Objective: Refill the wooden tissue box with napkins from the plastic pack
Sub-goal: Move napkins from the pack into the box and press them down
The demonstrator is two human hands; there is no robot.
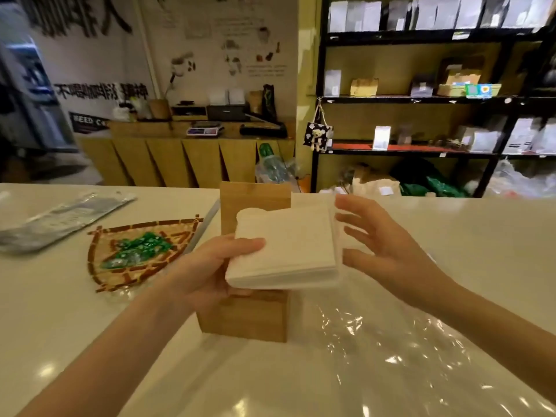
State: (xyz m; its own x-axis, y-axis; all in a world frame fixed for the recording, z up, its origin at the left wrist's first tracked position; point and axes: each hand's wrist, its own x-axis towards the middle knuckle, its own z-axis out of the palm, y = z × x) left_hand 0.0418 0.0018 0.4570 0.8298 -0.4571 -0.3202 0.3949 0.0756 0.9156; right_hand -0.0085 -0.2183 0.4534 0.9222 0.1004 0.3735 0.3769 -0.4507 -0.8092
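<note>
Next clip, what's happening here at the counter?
A person holds a thick stack of white paper napkins in the left hand, above an upright wooden tissue box on the white counter. The right hand is open beside the stack. Crumpled clear plastic wrap lies to the right. No napkins visibly in the box yet.

There is a single view, from a wide-angle camera worn on the person's head, looking forward and down over a pale counter [451, 236]. It sits close: both forearms enter from the bottom corners, and the left hand [210, 266] and right hand [388, 245] fill the middle. The upper half reaches across the room to a black shelf unit [421, 99] (straight lines bow near the edges). No second view overlaps it.
</note>
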